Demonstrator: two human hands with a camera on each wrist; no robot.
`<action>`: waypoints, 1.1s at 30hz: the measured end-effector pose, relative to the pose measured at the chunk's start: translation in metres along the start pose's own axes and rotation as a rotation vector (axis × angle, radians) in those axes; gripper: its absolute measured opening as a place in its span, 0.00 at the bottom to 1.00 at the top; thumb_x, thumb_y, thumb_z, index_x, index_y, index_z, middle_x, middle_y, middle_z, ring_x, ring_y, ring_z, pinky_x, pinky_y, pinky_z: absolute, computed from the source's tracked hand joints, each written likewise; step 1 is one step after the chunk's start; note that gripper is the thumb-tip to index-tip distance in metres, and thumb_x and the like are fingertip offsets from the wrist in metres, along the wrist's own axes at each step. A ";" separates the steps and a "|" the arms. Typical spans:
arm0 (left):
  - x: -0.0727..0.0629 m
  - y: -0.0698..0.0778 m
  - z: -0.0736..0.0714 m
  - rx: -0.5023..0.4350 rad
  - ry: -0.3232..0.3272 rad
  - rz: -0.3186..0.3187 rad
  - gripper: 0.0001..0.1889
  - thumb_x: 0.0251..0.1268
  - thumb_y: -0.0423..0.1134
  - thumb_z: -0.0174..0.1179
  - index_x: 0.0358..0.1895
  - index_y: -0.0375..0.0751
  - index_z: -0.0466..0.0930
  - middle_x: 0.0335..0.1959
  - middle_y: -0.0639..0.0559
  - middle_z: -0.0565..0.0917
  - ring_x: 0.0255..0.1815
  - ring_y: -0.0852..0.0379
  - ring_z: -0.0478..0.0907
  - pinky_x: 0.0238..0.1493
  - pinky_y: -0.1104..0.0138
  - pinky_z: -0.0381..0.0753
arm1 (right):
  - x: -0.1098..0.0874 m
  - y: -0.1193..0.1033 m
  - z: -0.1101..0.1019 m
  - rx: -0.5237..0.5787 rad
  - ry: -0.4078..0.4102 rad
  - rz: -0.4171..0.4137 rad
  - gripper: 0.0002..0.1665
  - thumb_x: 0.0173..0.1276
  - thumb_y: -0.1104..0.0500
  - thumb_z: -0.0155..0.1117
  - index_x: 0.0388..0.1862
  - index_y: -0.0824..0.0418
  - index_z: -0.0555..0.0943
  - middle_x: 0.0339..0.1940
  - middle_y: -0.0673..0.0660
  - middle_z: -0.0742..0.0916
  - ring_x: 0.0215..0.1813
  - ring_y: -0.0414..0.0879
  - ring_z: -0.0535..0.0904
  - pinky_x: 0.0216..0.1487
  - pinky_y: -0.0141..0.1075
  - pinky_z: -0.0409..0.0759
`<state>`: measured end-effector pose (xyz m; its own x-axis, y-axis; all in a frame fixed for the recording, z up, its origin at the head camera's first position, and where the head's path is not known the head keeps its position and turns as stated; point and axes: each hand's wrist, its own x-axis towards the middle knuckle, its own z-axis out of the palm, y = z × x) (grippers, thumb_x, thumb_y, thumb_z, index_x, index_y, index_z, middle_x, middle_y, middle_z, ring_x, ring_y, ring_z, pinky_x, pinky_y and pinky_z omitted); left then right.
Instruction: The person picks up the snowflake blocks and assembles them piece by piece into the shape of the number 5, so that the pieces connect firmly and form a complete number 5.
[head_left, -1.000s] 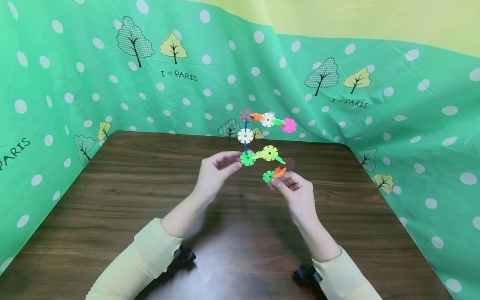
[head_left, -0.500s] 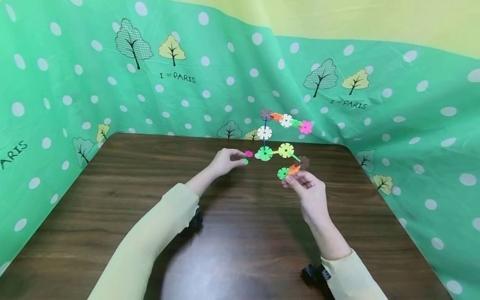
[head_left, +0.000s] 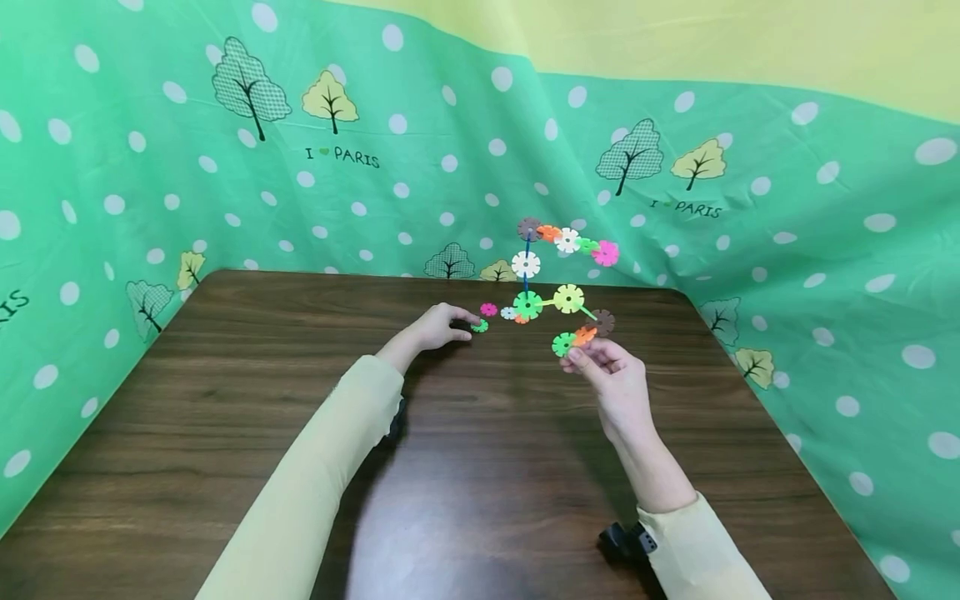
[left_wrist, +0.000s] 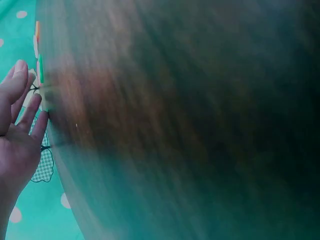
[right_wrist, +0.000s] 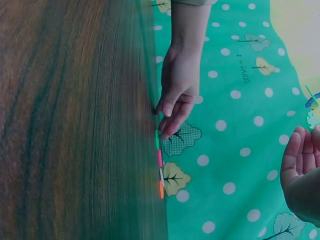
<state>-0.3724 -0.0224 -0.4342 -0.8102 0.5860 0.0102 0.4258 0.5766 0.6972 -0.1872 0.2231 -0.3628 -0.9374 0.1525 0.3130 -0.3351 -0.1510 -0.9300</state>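
My right hand [head_left: 618, 387] pinches the lower end of a joined chain of plastic snowflake discs [head_left: 568, 298], by a green disc [head_left: 564, 344]. The chain is held up above the table and bends round through green, yellow, white, brown, orange and pink discs. My left hand [head_left: 435, 327] reaches low over the far part of the table, fingers extended, fingertips right at a loose green disc [head_left: 481, 327]. Close by lie a pink disc [head_left: 488, 309], a white disc [head_left: 508, 313] and an orange disc [head_left: 522, 319], partly behind the chain. The left wrist view shows that hand [left_wrist: 20, 120] with its fingers spread.
The dark wood table [head_left: 450, 467] ends at a green dotted cloth [head_left: 420, 100] hung behind and at the sides. A black wrist camera [head_left: 618, 542] sits under the right sleeve.
My right hand has carried the chain to the right, away from my left hand. My left hand has moved from beside the chain to the loose discs, lower toward the table, fingers loosened.
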 end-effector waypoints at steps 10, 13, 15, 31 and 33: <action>-0.006 0.004 0.004 0.083 -0.042 0.056 0.10 0.59 0.38 0.65 0.45 0.47 0.85 0.47 0.55 0.85 0.57 0.56 0.76 0.61 0.64 0.72 | 0.001 -0.001 -0.001 0.032 -0.009 -0.004 0.09 0.61 0.74 0.61 0.30 0.62 0.81 0.26 0.53 0.87 0.27 0.43 0.85 0.36 0.33 0.83; -0.007 0.005 0.005 0.069 -0.024 0.074 0.09 0.56 0.38 0.67 0.41 0.46 0.86 0.42 0.55 0.86 0.51 0.57 0.79 0.57 0.65 0.75 | 0.001 -0.002 -0.001 0.046 -0.009 0.002 0.09 0.61 0.74 0.61 0.30 0.62 0.82 0.26 0.54 0.87 0.27 0.43 0.85 0.36 0.33 0.83; -0.007 0.004 0.007 0.061 -0.006 0.074 0.10 0.55 0.38 0.68 0.42 0.45 0.86 0.42 0.54 0.86 0.49 0.58 0.80 0.55 0.65 0.76 | 0.002 -0.002 -0.001 0.061 -0.013 0.003 0.09 0.62 0.74 0.61 0.30 0.62 0.82 0.26 0.54 0.87 0.28 0.44 0.85 0.36 0.33 0.83; -0.021 0.020 0.016 0.094 -0.029 0.042 0.12 0.51 0.37 0.71 0.35 0.41 0.77 0.30 0.53 0.81 0.34 0.59 0.76 0.40 0.69 0.76 | 0.000 -0.001 0.005 0.087 -0.029 0.022 0.09 0.62 0.74 0.60 0.30 0.62 0.82 0.26 0.54 0.87 0.28 0.45 0.85 0.36 0.33 0.83; -0.026 0.023 0.017 0.055 -0.032 0.056 0.10 0.55 0.36 0.68 0.35 0.41 0.75 0.28 0.52 0.81 0.30 0.60 0.77 0.37 0.70 0.76 | 0.000 -0.001 0.006 0.096 -0.035 0.017 0.10 0.62 0.75 0.60 0.31 0.62 0.82 0.26 0.54 0.87 0.29 0.45 0.85 0.36 0.33 0.83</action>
<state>-0.3346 -0.0140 -0.4306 -0.7713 0.6360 0.0243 0.4926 0.5723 0.6556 -0.1869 0.2170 -0.3606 -0.9452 0.1148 0.3056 -0.3251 -0.2466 -0.9130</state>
